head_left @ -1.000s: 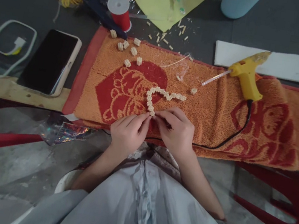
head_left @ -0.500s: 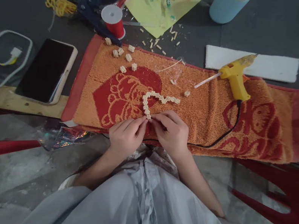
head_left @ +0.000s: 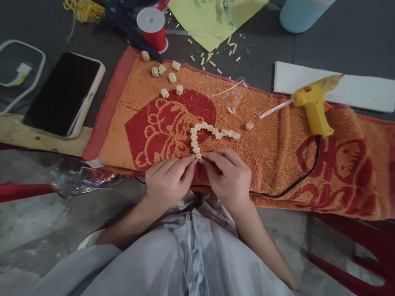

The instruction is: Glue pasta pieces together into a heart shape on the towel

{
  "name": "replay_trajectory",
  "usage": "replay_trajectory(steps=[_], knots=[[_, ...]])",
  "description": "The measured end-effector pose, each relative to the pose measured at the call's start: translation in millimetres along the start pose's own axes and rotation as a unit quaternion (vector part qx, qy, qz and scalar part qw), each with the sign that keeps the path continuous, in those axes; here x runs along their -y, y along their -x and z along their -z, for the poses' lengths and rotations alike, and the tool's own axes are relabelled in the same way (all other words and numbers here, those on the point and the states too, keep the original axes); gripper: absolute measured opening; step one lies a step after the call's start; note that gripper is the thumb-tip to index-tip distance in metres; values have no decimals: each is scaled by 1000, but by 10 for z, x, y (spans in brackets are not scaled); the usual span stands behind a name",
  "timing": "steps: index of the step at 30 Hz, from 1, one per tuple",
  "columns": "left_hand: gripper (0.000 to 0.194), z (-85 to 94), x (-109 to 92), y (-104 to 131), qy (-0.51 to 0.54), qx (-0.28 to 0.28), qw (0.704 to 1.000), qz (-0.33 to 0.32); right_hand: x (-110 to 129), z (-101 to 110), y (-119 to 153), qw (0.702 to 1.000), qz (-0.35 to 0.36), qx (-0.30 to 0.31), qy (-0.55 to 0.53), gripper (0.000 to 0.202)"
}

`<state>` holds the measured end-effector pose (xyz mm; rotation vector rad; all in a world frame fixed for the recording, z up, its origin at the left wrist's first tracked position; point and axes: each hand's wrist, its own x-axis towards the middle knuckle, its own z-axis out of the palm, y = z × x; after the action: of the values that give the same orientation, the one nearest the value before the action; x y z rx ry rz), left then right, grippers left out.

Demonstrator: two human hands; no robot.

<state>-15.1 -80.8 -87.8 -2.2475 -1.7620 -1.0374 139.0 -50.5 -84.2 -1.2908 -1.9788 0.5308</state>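
A curved chain of small pale pieces (head_left: 195,140) lies on the orange and red towel (head_left: 255,163), bent roughly like half a heart. Its lower end is pinched between the fingertips of my left hand (head_left: 170,178) and my right hand (head_left: 228,177), which nearly meet there. The exact grip on the last piece is partly hidden by the fingers. A single pale cluster (head_left: 249,126) sits apart to the right of the chain, and several similar clusters (head_left: 165,92) lie at the towel's upper left.
A yellow glue gun (head_left: 314,104) rests across a white slab (head_left: 369,92), its black cord running over the towel. To the left are a phone (head_left: 60,95) and a white cable (head_left: 37,76). Behind stand a red thread spool (head_left: 154,34), a dark blue tool (head_left: 122,19) and a blue-filled bottle (head_left: 306,9).
The whole view has shifted slightly, so things appear a little further right. Both hands keep their pinch at the chain's lower end, with no clear movement of the chain on the towel.
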Motion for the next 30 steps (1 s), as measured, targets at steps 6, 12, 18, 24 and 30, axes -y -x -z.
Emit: replay_trajectory(steps=[6,12,18,24,30], knots=[[12,8,-4,-2,-8,-2,1000,5,2,1,-2,1000,17,-6,3,15],[10,13,-3,-9,-1,-4,1000,-1,1,-1,2,1000,17,-11,5,15],[10,7,-14,-5,-2,-4,1000,5,3,-4,2,1000,13,-11,5,15],[10,7,-15,-5,0,1,1000,8,3,-5,0,1000,20,-13,6,14],[12,5,-11,-1,-8,1,1000,8,1,-8,8,1000,12,-12,11,15]])
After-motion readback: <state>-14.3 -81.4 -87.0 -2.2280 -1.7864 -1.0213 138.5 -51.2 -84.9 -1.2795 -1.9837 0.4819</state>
